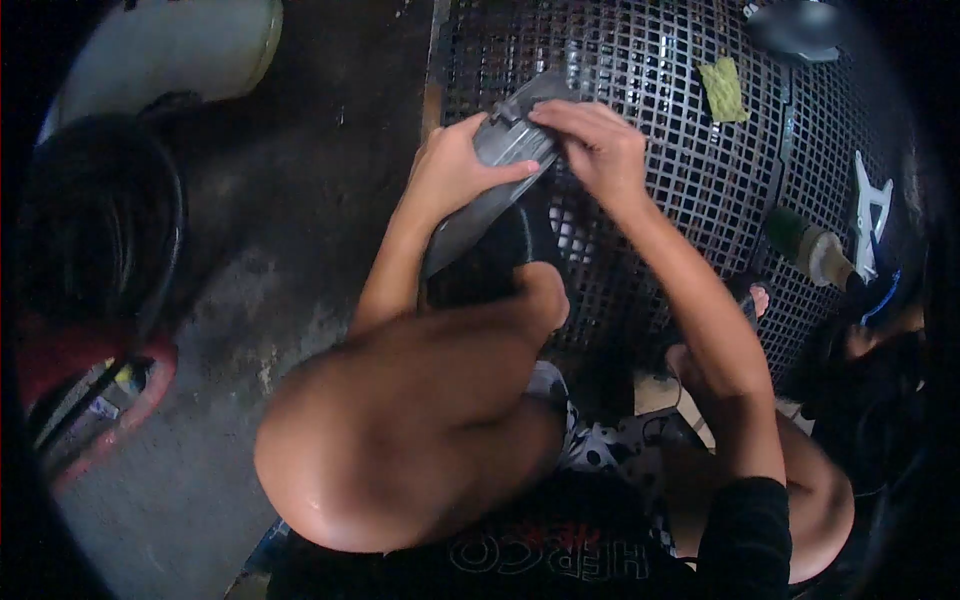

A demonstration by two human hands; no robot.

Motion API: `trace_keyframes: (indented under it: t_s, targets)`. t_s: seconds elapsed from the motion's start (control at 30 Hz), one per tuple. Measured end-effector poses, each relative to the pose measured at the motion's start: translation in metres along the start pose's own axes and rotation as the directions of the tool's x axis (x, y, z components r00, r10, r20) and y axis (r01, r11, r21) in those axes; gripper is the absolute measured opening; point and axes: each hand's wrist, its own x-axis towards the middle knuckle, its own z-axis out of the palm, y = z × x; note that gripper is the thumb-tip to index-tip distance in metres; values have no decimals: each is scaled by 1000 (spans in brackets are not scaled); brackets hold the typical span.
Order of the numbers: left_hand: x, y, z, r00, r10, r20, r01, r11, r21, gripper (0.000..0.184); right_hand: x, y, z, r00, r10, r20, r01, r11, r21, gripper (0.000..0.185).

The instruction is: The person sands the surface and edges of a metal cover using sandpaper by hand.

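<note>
My left hand (455,165) is closed around the grey panel (508,145), thumb laid across its upper face and fingers wrapping the edge on the left. My right hand (605,155) has its fingertips at the panel's far part, beside a raised fitting (510,108); my thumb on that side doesn't show clearly, so I cannot tell whether those fingers pinch anything or only press on the surface.

What matters most here is how the panel runs through the left grip. Its long axis slants: one end lies ahead and to the right of my left hand, under the right fingertips, while the other comes back toward me, just to the right of my left forearm. The left hand holds nearer the middle; the right is the closer of the two to the far end, and the raised fitting sits between the two sets of fingers.

Beyond the panel and to the right of both hands spreads the grate (650,75). On it, well to the right of my right hand, lies a yellow cloth (723,90), and farther right and nearer me is a brush with green bristles (795,235).
</note>
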Motion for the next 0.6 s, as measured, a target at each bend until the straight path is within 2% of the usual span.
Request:
trace_keyframes:
  t_s: [0.03,0.07,0.13,0.2,0.23,0.27,0.33,0.37,0.4,0.47,0.5,0.6]
  targets:
    - [-5,1,4,1000,-14,23,14,1000,2,74,0,9,-7,1000,-2,-1,2,996,-86,39]
    - [-6,5,10,998,-46,52,45,999,26,74,6,19,-11,998,68,19,-65,991,-117,37]
    - [12,14,4,999,-16,31,14,998,60,73,12,38,-7,983,171,-65,-179,972,-149,34]
    - [3,9,3,998,33,-44,-30,998,58,73,2,12,-5,988,144,-55,-151,977,-153,30]
    - [4,5,6,998,25,-66,-20,997,76,71,-4,5,-3,995,98,-26,-99,993,-57,30]
    - [2,2,11,999,7,-47,-3,997,74,71,-9,7,-5,992,122,-17,-122,991,-51,30]
    - [9,14,7,1000,-16,7,15,996,88,70,0,34,-11,993,113,-28,-116,982,-152,29]
    - [9,15,7,1000,2,-3,-2,998,57,70,2,48,-7,981,182,-64,-191,968,-164,31]
    - [6,14,9,1000,12,-6,-11,998,56,70,1,39,-8,982,175,-70,-185,968,-170,31]
    - [4,19,-1,999,-25,-22,26,999,47,69,-3,2,0,997,75,-6,-75,989,-130,31]
    - [4,20,0,1000,-6,-14,6,1000,-22,69,-11,-6,3,995,99,-3,-99,995,-8,39]
    - [8,21,9,1000,-7,9,6,996,87,71,-1,26,-13,982,185,-41,-188,978,-93,37]
